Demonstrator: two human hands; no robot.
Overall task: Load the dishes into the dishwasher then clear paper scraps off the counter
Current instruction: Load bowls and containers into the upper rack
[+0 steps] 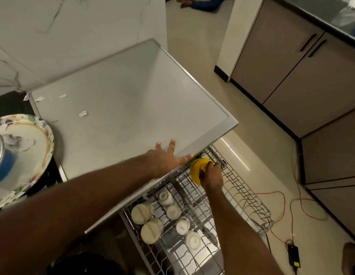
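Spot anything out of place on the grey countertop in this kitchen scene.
Small torn white paper scraps lie scattered on the grey countertop near its far left corner, away from the floral plate. They look like litter.

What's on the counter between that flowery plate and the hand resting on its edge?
Nothing: in the head view, the counter is bare between the floral plate and the left hand. The paper scraps lie farther back.
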